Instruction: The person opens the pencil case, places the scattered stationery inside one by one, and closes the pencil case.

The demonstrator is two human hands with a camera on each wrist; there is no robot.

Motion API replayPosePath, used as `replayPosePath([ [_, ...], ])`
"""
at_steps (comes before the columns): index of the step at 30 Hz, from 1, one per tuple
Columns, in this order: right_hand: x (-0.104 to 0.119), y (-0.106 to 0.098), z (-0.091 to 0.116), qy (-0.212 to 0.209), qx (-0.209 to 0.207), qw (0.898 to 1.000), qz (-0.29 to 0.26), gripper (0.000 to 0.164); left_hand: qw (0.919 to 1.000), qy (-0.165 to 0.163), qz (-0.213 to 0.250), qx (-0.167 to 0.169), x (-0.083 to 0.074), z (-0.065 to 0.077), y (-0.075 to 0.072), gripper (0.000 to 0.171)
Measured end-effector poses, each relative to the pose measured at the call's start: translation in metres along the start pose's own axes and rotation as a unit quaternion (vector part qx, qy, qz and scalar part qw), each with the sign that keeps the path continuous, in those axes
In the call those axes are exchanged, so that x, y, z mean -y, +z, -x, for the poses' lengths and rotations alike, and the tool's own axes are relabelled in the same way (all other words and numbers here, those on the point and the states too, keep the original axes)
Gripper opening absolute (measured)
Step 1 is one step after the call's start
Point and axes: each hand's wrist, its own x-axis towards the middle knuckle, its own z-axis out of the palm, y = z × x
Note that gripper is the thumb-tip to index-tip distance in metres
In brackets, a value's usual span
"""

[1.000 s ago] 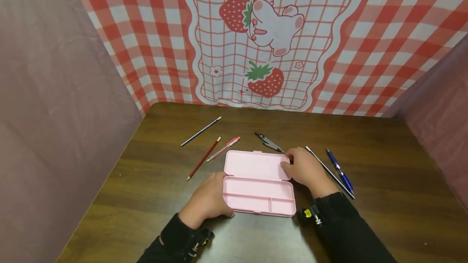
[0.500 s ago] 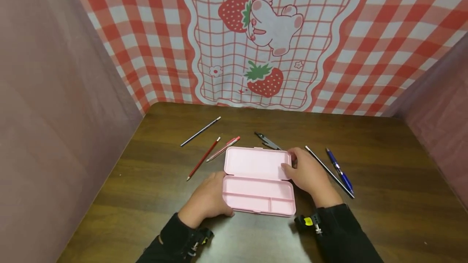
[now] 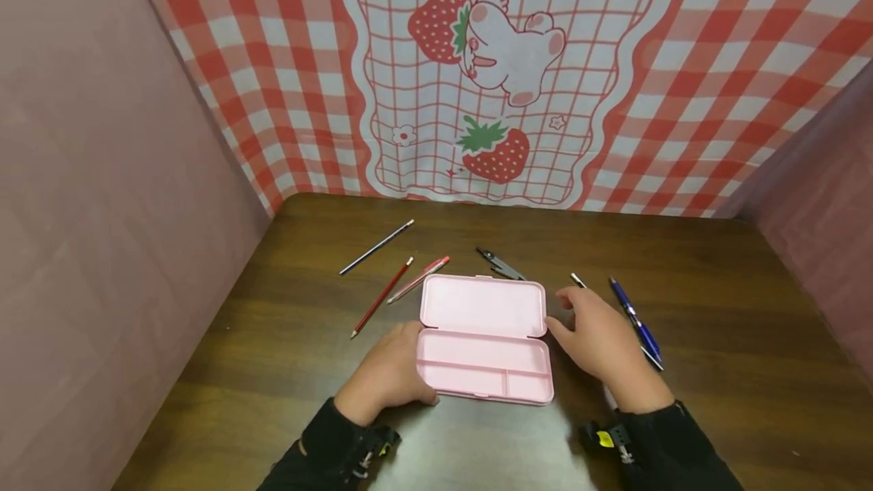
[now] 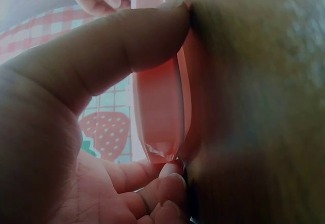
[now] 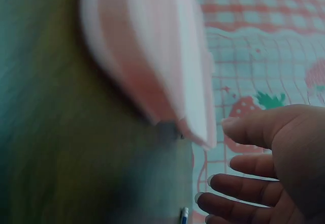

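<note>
A pink pencil case lies spread open on the table, its lid folded back and its divided tray bare inside. My left hand grips the tray's left end; in the left wrist view the thumb presses one side of the case and curled fingers hold the other. Just right of the lid hovers my right hand, holding nothing, with thumb and fingers spread apart. The right wrist view has a gap between that hand and the case. A dark pencil is partly hidden beneath the right hand.
Left of the case lie a dark pencil, a red pencil and a red-clipped pen. A compass sits behind the lid, partly covered. On the right is a blue pen. A checked cloth hangs behind.
The lid has tipped further back and down, now overlapping the compass. My right hand has let go of it and moved right, over the dark pencil. The left hand keeps its grip.
</note>
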Motion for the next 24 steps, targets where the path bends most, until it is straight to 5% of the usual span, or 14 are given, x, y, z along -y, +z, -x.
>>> replayPosePath([
  [7,-0.011,-0.004,0.021,-0.032,-0.005,0.998,0.061,0.046,1.0,-0.001,-0.006,0.005,-0.001,-0.001,0.002,0.098],
  [16,-0.019,-0.02,0.047,0.007,0.002,1.0,0.022,0.046,1.0,-0.004,-0.003,0.006,-0.002,-0.001,-0.001,0.098],
  [24,-0.032,-0.02,0.063,-0.005,0.001,1.0,0.013,0.041,0.9999,0.007,-0.01,0.005,-0.002,-0.001,0.001,0.095],
])
